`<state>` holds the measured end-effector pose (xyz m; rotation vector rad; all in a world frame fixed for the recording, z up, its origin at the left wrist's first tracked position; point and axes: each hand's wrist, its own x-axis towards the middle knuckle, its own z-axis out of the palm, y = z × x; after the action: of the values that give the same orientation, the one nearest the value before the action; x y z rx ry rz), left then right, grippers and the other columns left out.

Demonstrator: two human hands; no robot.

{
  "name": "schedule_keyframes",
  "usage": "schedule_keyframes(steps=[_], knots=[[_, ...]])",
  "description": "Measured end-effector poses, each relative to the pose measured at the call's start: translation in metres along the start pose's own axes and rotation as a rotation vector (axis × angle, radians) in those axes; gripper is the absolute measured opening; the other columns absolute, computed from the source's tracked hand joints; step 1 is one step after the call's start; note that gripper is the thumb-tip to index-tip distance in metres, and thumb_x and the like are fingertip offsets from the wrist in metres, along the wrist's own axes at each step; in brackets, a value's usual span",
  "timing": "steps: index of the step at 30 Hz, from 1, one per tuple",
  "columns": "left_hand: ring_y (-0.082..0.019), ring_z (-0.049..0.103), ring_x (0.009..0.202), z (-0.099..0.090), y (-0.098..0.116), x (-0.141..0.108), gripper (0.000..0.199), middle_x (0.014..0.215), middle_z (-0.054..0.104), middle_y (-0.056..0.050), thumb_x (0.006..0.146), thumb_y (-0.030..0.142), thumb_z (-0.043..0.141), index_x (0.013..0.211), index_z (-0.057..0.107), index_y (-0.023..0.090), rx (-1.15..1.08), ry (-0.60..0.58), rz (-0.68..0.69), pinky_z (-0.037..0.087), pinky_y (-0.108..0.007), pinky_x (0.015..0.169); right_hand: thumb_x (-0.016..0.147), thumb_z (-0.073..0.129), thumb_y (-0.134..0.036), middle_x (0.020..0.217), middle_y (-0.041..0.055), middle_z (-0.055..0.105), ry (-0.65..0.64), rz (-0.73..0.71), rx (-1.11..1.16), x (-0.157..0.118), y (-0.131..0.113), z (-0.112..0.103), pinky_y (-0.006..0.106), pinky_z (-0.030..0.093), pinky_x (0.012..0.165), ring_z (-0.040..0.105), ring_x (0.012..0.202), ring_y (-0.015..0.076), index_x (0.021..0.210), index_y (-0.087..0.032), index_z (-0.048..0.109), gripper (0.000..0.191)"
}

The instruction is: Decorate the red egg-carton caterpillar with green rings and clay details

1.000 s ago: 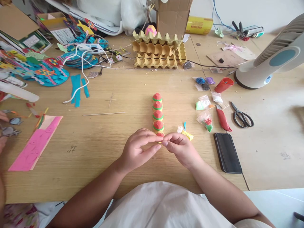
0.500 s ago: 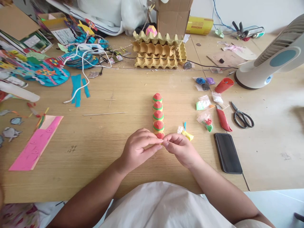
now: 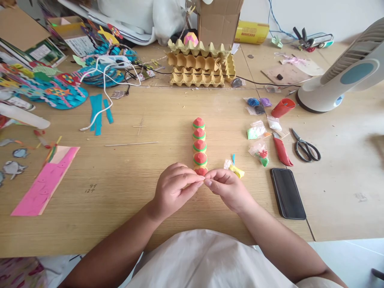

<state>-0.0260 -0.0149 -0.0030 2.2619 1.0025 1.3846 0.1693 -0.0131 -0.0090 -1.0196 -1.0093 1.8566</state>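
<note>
My left hand [image 3: 177, 186] and my right hand [image 3: 228, 188] meet at the fingertips, low over the wooden table. Both are closed in a pinch; a small bit of yellow clay showed between them a moment ago, and now the fingers nearly hide it. Just beyond the fingertips stands the near end of a row of egg-carton cups [image 3: 200, 159], painted red on top with a green band and yellow below. My fingers partly cover the nearest cup. Right of the row, close to my right hand, lies an opened packet of yellow clay [image 3: 237, 171] with a blue strip [image 3: 233, 158].
To the right lie a phone [image 3: 288, 194], scissors [image 3: 306, 146], a red-handled cutter [image 3: 282, 150], clay bags [image 3: 259, 151] and a red cup [image 3: 283, 107]. A fan [image 3: 336, 80] stands behind them. Egg cartons [image 3: 196, 76] sit at the back, a thin stick [image 3: 132, 144] and pink card [image 3: 48, 182] left.
My hands have shifted only slightly, fingertips still together. The yellow bit seen between them half a second ago is now mostly covered. The row of cups stays in place.
</note>
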Motion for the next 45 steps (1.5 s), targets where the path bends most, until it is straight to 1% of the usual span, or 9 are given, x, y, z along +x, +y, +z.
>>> schedule_keyframes(steps=[6,8,10,14,17,21,29,36,45], knots=[[-0.015,0.066,0.073,0.000,0.000,0.001,0.006,0.080,0.076,0.000,0.092,0.018,0.077,0.094,0.075,0.023,-0.019,0.011,-0.022,0.054,-0.030,0.070,0.079,0.086,-0.051,0.065,-0.0031,0.053,-0.010,-0.001,-0.008,-0.001,0.000,-0.001,0.027,0.031,0.058,0.037,0.061,0.0097,0.077,-0.019,0.075,0.034],[-0.016,0.067,0.074,-0.001,0.000,0.000,0.005,0.083,0.078,-0.001,0.093,0.024,0.078,0.097,0.077,0.024,-0.030,0.015,-0.028,0.054,-0.031,0.071,0.079,0.085,-0.052,0.065,-0.0028,0.053,-0.012,-0.002,-0.006,-0.002,-0.001,-0.001,0.027,0.030,0.058,0.036,0.060,0.0097,0.078,-0.019,0.074,0.036],[-0.017,0.069,0.078,-0.002,-0.002,-0.002,0.009,0.088,0.079,-0.003,0.095,0.028,0.075,0.103,0.078,0.024,-0.083,0.001,-0.055,0.055,-0.032,0.075,0.079,0.086,-0.052,0.064,-0.0032,0.052,-0.008,-0.006,0.001,-0.001,-0.001,-0.001,0.027,0.029,0.057,0.035,0.060,0.0096,0.078,-0.019,0.074,0.036],[-0.016,0.071,0.086,-0.006,-0.006,-0.004,0.015,0.094,0.078,-0.004,0.101,0.023,0.066,0.107,0.080,0.024,-0.289,-0.063,-0.268,0.057,-0.029,0.078,0.079,0.086,-0.051,0.062,-0.0048,0.048,-0.010,0.004,0.006,-0.002,-0.004,-0.001,0.028,0.028,0.057,0.033,0.059,0.0096,0.078,-0.019,0.074,0.034],[-0.015,0.073,0.086,-0.005,-0.010,-0.006,0.013,0.095,0.078,-0.003,0.098,0.022,0.071,0.105,0.081,0.026,-0.387,-0.110,-0.350,0.058,-0.027,0.078,0.078,0.086,-0.051,0.060,-0.0053,0.047,-0.026,0.005,0.000,-0.002,-0.005,-0.002,0.028,0.027,0.057,0.033,0.059,0.0099,0.078,-0.019,0.073,0.034],[-0.017,0.074,0.088,-0.003,-0.012,-0.007,0.014,0.095,0.078,-0.004,0.095,0.019,0.075,0.106,0.081,0.026,-0.422,-0.132,-0.317,0.060,-0.029,0.081,0.079,0.085,-0.052,0.060,-0.0054,0.046,-0.039,0.000,-0.011,-0.002,-0.007,-0.001,0.028,0.027,0.058,0.033,0.059,0.0098,0.075,-0.019,0.072,0.036],[-0.016,0.074,0.085,-0.001,-0.009,-0.002,0.021,0.094,0.080,-0.002,0.089,0.019,0.081,0.109,0.079,0.026,-0.314,-0.093,-0.171,0.061,-0.029,0.078,0.076,0.088,-0.051,0.062,-0.0044,0.050,-0.016,0.023,0.034,-0.001,-0.004,-0.001,0.026,0.024,0.054,0.033,0.057,0.0086,0.075,-0.019,0.071,0.036],[-0.017,0.073,0.083,0.000,-0.008,0.000,0.021,0.092,0.080,-0.002,0.089,0.023,0.082,0.109,0.077,0.027,-0.192,-0.082,-0.101,0.059,-0.032,0.078,0.075,0.088,-0.053,0.068,-0.0023,0.057,0.004,0.047,0.030,-0.001,-0.003,-0.002,0.026,0.026,0.054,0.034,0.058,0.0083,0.077,-0.019,0.072,0.038],[-0.017,0.071,0.080,0.001,-0.006,0.000,0.017,0.092,0.080,-0.001,0.092,0.021,0.078,0.108,0.075,0.026,-0.042,-0.048,-0.019,0.056,-0.032,0.077,0.075,0.089,-0.053,0.065,-0.0031,0.056,0.003,0.051,0.040,0.000,-0.002,0.000,0.026,0.026,0.054,0.033,0.057,0.0082,0.077,-0.019,0.073,0.038]])
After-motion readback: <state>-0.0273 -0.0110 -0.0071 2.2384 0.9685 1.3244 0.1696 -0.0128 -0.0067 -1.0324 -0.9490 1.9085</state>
